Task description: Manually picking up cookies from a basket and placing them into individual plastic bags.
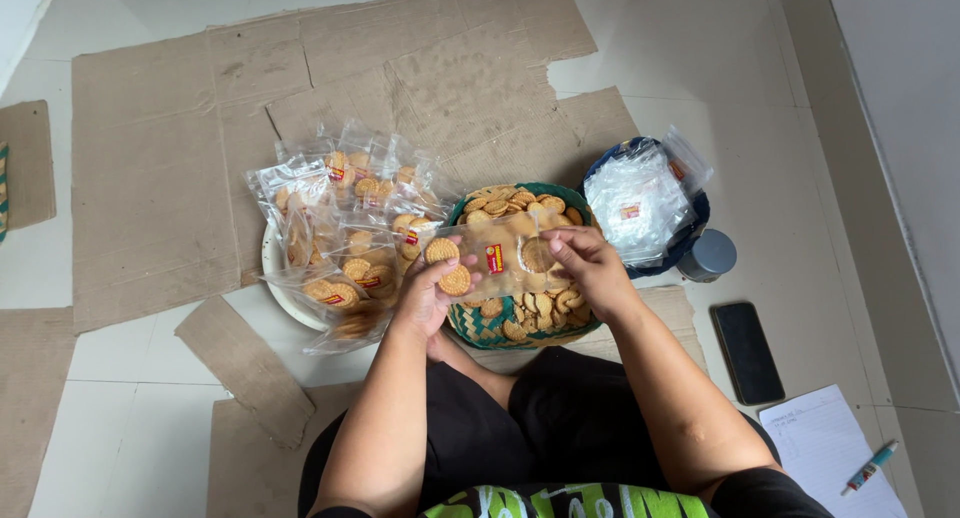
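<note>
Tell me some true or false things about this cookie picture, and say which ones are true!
1. Both hands hold one clear bag with round cookies inside. True: the left hand grips one end, the right hand the other.
2. The woven basket is empty. False: it holds loose cookies.
3. Filled cookie bags are piled on a white plate. True.
4. The black phone lies on the cardboard. False: it lies on the tiled floor, near the paper sheet.
5. A pen rests on the paper sheet. True.
6. The blue bowl holds cookies. False: it holds empty clear bags.
</note>
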